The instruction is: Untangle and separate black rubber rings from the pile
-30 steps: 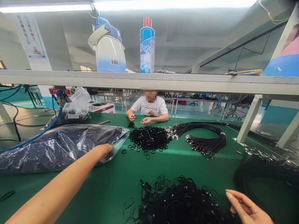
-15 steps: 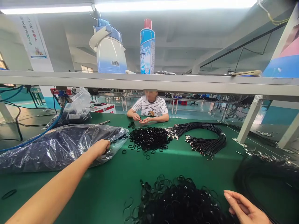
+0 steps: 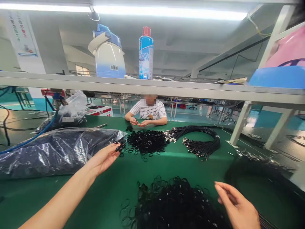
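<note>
My left hand (image 3: 105,159) reaches to the mouth of a large clear plastic bag (image 3: 59,151) full of dark contents. Its fingers are closed on a small bunch of black rings (image 3: 119,147), perhaps rubber. My right hand (image 3: 240,205) hovers at the lower right with thumb and forefinger pinched together, and no object shows in them. To its left, close to me, lies a big heap of black rings (image 3: 181,206). A blurred coil of black cables (image 3: 231,178) is just beyond that hand.
Across the green table (image 3: 100,194), a person (image 3: 150,111) works with both hands. Before them lie another heap of rings (image 3: 146,140) and a curved cable bundle (image 3: 202,144). A shelf (image 3: 166,90) spans overhead, carrying a jug (image 3: 110,57) and a spray can (image 3: 146,57).
My left hand has come out of the bag's mouth and turned, showing black rings in its fingers. My right hand keeps its pinch; the whole view has shifted slightly.
</note>
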Demonstrator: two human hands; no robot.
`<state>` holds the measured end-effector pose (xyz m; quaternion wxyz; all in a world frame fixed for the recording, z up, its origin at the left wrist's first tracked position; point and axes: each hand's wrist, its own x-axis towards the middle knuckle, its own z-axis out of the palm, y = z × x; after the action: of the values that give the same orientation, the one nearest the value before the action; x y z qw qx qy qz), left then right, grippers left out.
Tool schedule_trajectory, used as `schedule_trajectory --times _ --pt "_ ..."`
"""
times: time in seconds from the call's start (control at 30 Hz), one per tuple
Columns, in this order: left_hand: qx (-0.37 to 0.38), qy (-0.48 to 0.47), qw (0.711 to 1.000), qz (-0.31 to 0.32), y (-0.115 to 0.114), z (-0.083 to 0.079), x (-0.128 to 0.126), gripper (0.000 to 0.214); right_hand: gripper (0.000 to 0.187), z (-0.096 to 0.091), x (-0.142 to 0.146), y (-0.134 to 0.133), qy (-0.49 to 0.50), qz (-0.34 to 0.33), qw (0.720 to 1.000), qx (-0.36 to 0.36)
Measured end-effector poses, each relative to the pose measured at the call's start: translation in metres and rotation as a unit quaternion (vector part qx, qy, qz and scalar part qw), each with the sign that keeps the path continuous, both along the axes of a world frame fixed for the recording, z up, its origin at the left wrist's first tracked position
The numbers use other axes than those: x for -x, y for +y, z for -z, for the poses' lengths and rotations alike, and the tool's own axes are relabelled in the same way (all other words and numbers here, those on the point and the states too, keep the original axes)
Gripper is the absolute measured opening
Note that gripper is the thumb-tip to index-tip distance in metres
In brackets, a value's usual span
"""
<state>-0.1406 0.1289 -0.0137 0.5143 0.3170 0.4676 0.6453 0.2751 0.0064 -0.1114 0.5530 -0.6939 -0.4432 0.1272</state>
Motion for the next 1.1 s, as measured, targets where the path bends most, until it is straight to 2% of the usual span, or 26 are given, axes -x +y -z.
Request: schedule_trajectory --times 0.07,0.17,0.2,0.27,0.33,0.43,0.57,0.7,0.83,0.97,1.1 --pt "0.007 -0.021 0.997 0.077 -0.033 0.001 -0.033 0.017 0.032 -0.027 0.034 -0.014 -0.044 -0.073 0.992 -0.094" --pt "0.027 -0.041 0.983 0.179 -0.082 0.008 -0.087 0.017 0.020 -0.058 0.086 -0.036 -0.104 -0.196 0.962 -0.156" --pt "0.038 -0.050 0.974 0.218 -0.096 0.011 -0.105 0.016 0.024 -0.064 0.099 -0.042 -0.110 -0.236 0.955 -0.144" --pt "0.067 -0.094 0.952 0.283 -0.121 0.017 -0.136 0.015 0.051 -0.070 0.116 -0.051 -0.094 -0.303 0.943 -0.101" --pt "0.092 -0.139 0.937 0.308 -0.137 0.023 -0.161 0.015 0.053 -0.071 0.119 -0.056 -0.077 -0.317 0.941 -0.087" --pt "0.126 -0.191 0.937 0.265 -0.146 0.027 -0.185 0.024 0.039 -0.068 0.112 -0.058 -0.076 -0.289 0.949 -0.100" --pt "0.152 -0.256 0.930 0.217 -0.146 0.022 -0.199 0.032 0.044 -0.068 0.101 -0.057 -0.092 -0.286 0.948 -0.101" --pt "0.179 -0.300 0.918 0.186 -0.149 0.018 -0.206 0.028 0.040 -0.066 0.099 -0.055 -0.128 -0.313 0.934 -0.113" --pt "0.210 -0.304 0.917 0.148 -0.150 0.021 -0.209 0.024 0.036 -0.065 0.099 -0.056 -0.175 -0.342 0.913 -0.136" --pt "0.217 -0.302 0.919 0.132 -0.152 0.026 -0.206 0.013 0.047 -0.073 0.096 -0.062 -0.115 -0.399 0.902 -0.121" --pt "0.219 -0.273 0.926 0.142 -0.156 0.026 -0.203 0.009 0.054 -0.080 0.091 -0.066 -0.057 -0.404 0.911 -0.056"
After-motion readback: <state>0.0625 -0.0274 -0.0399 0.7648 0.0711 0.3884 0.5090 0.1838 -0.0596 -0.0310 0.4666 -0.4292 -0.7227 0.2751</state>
